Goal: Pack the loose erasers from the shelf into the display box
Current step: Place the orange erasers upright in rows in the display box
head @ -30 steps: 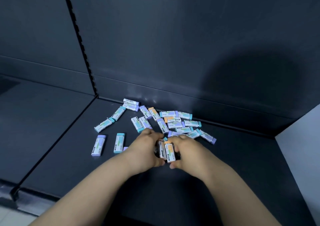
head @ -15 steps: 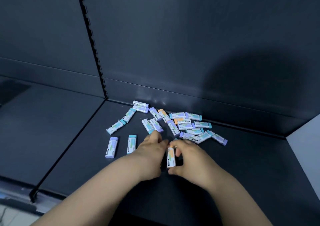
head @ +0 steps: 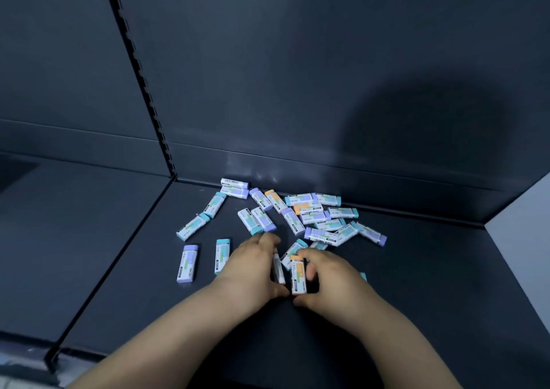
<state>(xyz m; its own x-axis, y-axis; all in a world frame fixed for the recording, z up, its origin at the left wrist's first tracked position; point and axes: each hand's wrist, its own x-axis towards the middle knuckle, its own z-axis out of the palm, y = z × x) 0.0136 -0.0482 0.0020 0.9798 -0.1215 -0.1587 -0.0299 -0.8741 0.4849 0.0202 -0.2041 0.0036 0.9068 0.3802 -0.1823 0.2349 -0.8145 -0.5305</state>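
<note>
Erasers (head: 315, 216) lie loose on the dark shelf (head: 431, 284), most of them heaped just beyond both grips, close to the back panel (head: 297, 91). Two lie apart, off the outer side of the left grip (head: 253, 269): a lilac-capped eraser (head: 187, 265) and a teal-capped eraser (head: 222, 256). Display box is not in view.

Left grip: fingers curl round a white-sleeved eraser (head: 279, 269) stood on its edge, thumb at its near end. Right grip (head: 330, 281): pinches an orange-capped eraser (head: 298, 275) end to end, fingertip on the cap, thumb under the near end. The two held pieces stand side by side between the grips; whether they touch, cannot tell.

Handling, judged, not tested:
- Small, light blocks, firm with slight give, not fragile.
- The paper sleeve looks smooth and is likely to slide against its neighbour; the bare coloured cap should give more hold.
- Best hold is end to end, or across the long narrow sides.
- Several carried as a row need squeezing from both ends, or the middle ones may pop out.
</note>
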